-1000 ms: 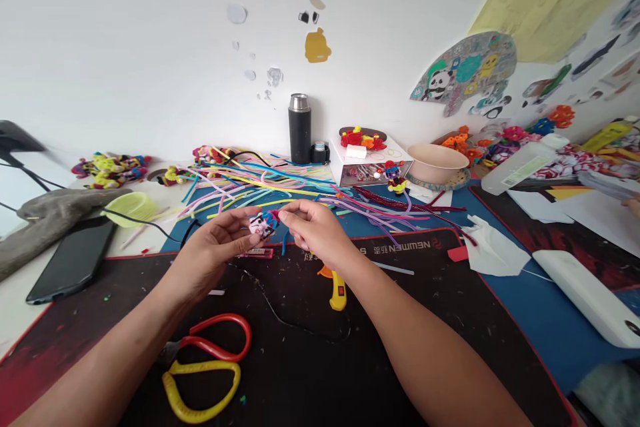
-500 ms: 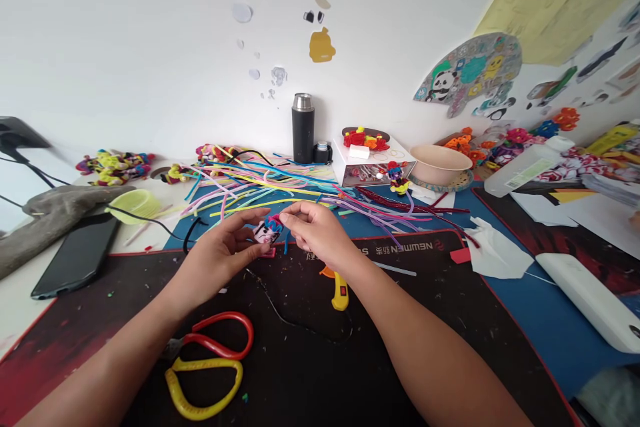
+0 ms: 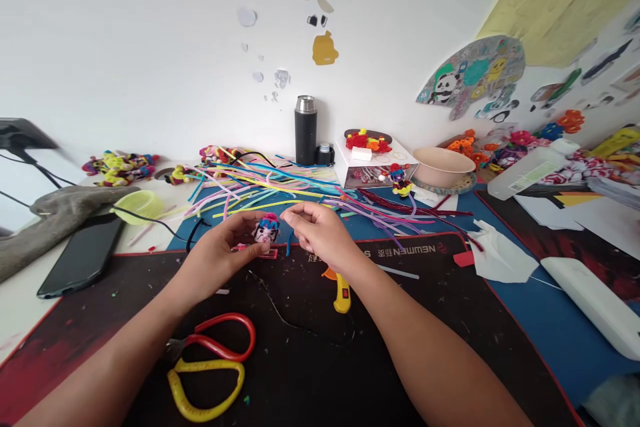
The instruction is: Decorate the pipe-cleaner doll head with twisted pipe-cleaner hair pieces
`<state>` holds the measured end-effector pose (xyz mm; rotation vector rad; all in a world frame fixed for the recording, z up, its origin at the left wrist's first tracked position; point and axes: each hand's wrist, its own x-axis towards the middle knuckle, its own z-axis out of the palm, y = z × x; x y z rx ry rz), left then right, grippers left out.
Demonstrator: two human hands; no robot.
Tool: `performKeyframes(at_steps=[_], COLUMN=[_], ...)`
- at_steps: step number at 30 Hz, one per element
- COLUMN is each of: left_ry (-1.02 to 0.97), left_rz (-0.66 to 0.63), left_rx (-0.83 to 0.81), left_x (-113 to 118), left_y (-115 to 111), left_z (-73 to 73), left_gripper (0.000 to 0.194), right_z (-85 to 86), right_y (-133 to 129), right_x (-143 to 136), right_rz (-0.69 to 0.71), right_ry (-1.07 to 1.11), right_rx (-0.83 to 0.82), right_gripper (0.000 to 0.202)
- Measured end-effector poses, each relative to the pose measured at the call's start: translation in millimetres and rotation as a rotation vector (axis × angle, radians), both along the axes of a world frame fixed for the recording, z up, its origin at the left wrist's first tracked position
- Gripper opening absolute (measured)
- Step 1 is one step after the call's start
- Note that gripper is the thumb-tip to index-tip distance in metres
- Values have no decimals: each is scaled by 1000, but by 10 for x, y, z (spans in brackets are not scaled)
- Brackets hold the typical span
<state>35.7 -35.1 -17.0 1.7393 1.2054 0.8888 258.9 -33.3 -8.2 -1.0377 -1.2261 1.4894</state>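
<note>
Between the thumb and fingers of my left hand [image 3: 227,240] is a small doll head [image 3: 266,230]. It has a white-pink face with dark markings, a blue band and a pink-red top. Just right of it is my right hand [image 3: 320,230], its thumb and forefinger pinched together and apart from the head. Whether anything tiny sits in that pinch is hidden. Below my right wrist lies a yellow glue gun [image 3: 343,293] with an orange end. Scissors [image 3: 215,363] with red and yellow handles rest on the dark mat [image 3: 300,373] near my left forearm.
Many coloured pipe cleaners [image 3: 260,187] spread across the back. Behind them stand a black thermos [image 3: 305,130], a white box [image 3: 375,173] and a pink bowl [image 3: 443,167]. A finished-looking figure [image 3: 400,180] stands before the box. At left lies a phone [image 3: 80,257].
My right fingers have come off the top of the doll head and are now slightly apart from it. The head has turned more upright, its face showing toward me.
</note>
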Motion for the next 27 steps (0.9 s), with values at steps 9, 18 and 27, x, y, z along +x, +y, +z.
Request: performKeyframes(at_steps=[9, 18, 27], left_ry=[389, 622, 869], left_rz=[116, 106, 138], left_rx=[220, 350, 416], left_x=[-66, -84, -131], left_y=[186, 373, 379], left_z=[-41, -307, -374], left_gripper=[55, 45, 57], right_z=[19, -4, -3], right_y=[-23, -11, -3], right_x=[-9, -4, 15], right_rz=[10, 0, 6], right_ry=[-21, -44, -46], right_rx=[-6, 4, 16], right_gripper=[29, 28, 27])
